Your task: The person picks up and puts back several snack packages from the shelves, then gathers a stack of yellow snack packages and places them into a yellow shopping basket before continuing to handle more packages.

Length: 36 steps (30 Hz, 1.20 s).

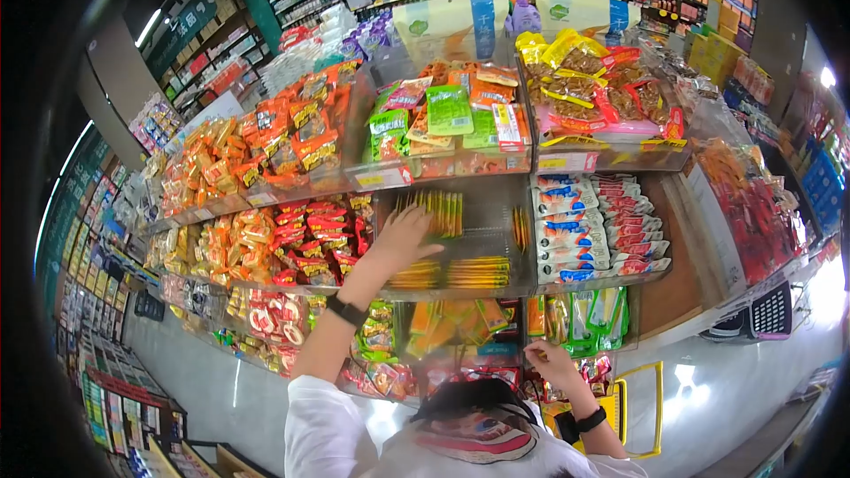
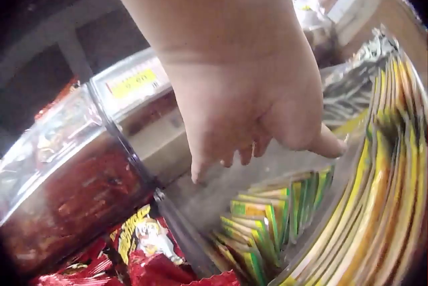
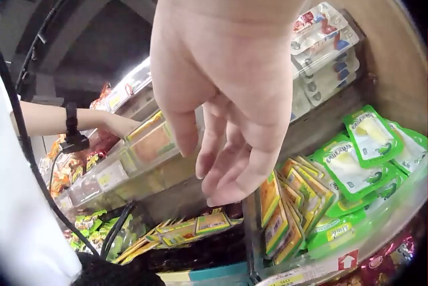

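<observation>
My left hand (image 1: 405, 239) reaches into a clear bin of thin yellow-green packets, its fingers spread beside an upright row of packets (image 1: 444, 212). More flat packets (image 1: 482, 273) line the bin's front. In the left wrist view the hand (image 2: 251, 115) hangs over the bin with thumb extended, above the small packets (image 2: 257, 226); nothing shows in its grip. Lower down at the right, my right hand (image 1: 551, 361) hangs with loosely bent fingers and holds nothing. In the right wrist view it hovers before orange-yellow packets (image 3: 294, 199) and green-edged pouches (image 3: 358, 165).
Red snack bags (image 1: 314, 239) fill the bin to the left; white-and-blue packs (image 1: 567, 230) fill the one to the right. Above stand bins of green and orange packs (image 1: 449, 111). A clear divider (image 3: 253, 236) separates the lower bins. Below is a yellow basket frame (image 1: 655, 407).
</observation>
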Each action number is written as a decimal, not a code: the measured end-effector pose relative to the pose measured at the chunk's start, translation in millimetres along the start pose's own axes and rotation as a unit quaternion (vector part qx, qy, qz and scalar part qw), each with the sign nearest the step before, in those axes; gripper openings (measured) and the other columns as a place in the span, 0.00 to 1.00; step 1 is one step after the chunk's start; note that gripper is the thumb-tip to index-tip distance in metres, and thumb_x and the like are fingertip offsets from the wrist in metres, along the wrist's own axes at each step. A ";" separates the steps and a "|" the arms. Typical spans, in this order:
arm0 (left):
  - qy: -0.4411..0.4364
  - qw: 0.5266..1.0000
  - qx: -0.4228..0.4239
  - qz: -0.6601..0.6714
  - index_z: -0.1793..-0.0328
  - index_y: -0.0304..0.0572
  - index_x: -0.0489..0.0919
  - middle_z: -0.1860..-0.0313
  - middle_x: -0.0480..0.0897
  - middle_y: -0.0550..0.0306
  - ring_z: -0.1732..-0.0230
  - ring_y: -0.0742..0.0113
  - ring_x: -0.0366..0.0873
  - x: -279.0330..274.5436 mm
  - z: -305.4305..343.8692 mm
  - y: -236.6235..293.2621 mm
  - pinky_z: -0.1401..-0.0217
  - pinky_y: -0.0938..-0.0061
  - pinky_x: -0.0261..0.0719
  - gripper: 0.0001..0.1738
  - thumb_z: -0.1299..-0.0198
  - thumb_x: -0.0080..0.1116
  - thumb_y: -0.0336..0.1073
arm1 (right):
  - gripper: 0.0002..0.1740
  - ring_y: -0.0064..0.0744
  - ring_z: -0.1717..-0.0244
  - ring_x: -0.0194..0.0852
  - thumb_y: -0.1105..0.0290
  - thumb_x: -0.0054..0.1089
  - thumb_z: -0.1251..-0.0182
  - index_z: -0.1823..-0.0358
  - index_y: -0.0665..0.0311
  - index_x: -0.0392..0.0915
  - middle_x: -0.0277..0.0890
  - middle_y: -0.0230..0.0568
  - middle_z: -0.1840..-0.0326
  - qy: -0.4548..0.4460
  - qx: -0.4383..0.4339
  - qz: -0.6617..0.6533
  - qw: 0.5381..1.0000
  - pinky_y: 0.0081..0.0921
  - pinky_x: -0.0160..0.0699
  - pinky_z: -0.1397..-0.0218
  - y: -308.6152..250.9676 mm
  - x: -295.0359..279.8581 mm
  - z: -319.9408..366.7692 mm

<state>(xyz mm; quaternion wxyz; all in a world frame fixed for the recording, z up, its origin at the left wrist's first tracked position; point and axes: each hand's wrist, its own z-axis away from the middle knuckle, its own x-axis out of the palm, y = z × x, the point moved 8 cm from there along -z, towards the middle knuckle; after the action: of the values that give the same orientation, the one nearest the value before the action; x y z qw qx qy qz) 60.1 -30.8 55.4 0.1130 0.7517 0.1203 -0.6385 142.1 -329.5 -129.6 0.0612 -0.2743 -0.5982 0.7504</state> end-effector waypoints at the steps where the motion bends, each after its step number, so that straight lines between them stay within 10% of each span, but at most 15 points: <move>1: 0.002 0.995 -0.018 0.099 0.37 0.36 0.67 0.40 0.70 0.42 0.37 0.52 0.67 -15.2 13.8 6.3 0.37 0.58 0.67 0.33 0.42 0.58 0.50 | 0.10 0.28 0.64 0.77 0.69 0.56 0.36 0.58 0.68 0.76 0.78 0.39 0.62 0.003 -0.036 0.027 0.999 0.23 0.78 0.64 -2.5 0.3 -1.4; 4: 0.096 0.956 -0.080 0.265 0.54 0.35 0.78 0.62 0.80 0.46 0.61 0.55 0.79 -41.4 67.0 18.4 0.57 0.68 0.77 0.13 0.39 0.57 0.37 | 0.09 0.26 0.62 0.77 0.71 0.55 0.35 0.58 0.68 0.76 0.78 0.37 0.61 -0.019 0.000 -0.019 1.000 0.22 0.81 0.64 19.9 9.6 -6.7; 7: 0.099 0.920 -0.237 0.296 0.62 0.34 0.78 0.71 0.79 0.48 0.70 0.60 0.79 -15.2 134.6 7.4 0.64 0.70 0.76 0.11 0.39 0.57 0.37 | 0.09 0.28 0.61 0.78 0.71 0.54 0.35 0.57 0.68 0.76 0.78 0.37 0.62 -0.027 -0.007 0.007 1.000 0.22 0.83 0.63 37.0 18.5 -15.2; 13: 0.072 0.849 -0.290 0.435 0.56 0.38 0.78 0.76 0.78 0.58 0.75 0.72 0.76 122.7 234.8 4.5 0.70 0.77 0.75 0.14 0.39 0.58 0.42 | 0.11 0.43 0.63 0.81 0.69 0.57 0.39 0.56 0.64 0.77 0.78 0.50 0.57 0.021 -0.047 0.074 0.996 0.32 0.78 0.61 6.0 36.9 -43.8; 16: -0.022 0.726 -0.391 0.564 0.53 0.34 0.78 0.63 0.82 0.59 0.62 0.75 0.78 166.5 256.2 20.8 0.58 0.80 0.76 0.12 0.38 0.57 0.36 | 0.15 0.48 0.60 0.79 0.68 0.57 0.40 0.53 0.67 0.74 0.77 0.54 0.57 0.044 -0.086 0.125 0.987 0.37 0.77 0.57 -1.4 58.7 -71.4; 28: -0.095 0.692 -0.356 0.621 0.49 0.37 0.77 0.58 0.80 0.59 0.56 0.74 0.76 208.7 238.4 42.5 0.54 0.80 0.74 0.21 0.36 0.52 0.47 | 0.19 0.59 0.62 0.76 0.68 0.54 0.41 0.50 0.70 0.68 0.77 0.57 0.65 0.053 -0.008 0.387 0.920 0.46 0.75 0.56 27.9 104.7 -115.2; 34: -0.091 0.632 -0.317 0.702 0.44 0.39 0.75 0.50 0.78 0.60 0.51 0.75 0.75 200.4 234.9 46.5 0.53 0.78 0.77 0.22 0.36 0.54 0.46 | 0.14 0.57 0.66 0.78 0.78 0.54 0.45 0.55 0.68 0.76 0.78 0.57 0.67 0.195 -0.034 0.227 0.954 0.37 0.78 0.62 -14.3 57.9 -94.7; 36: -0.115 0.640 -0.309 0.694 0.43 0.40 0.75 0.49 0.78 0.61 0.50 0.74 0.75 193.4 234.0 44.7 0.51 0.79 0.75 0.22 0.36 0.54 0.47 | 0.11 0.39 0.67 0.79 0.80 0.53 0.43 0.58 0.69 0.78 0.80 0.46 0.65 0.159 0.008 0.101 0.982 0.27 0.76 0.65 -16.9 55.7 -85.6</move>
<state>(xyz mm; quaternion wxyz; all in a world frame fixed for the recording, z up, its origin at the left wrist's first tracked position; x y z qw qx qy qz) -113.5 -141.7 -172.0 0.7613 0.4564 -0.2605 -0.3798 132.8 -227.5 -144.2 0.0816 -0.4487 -0.5442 0.7041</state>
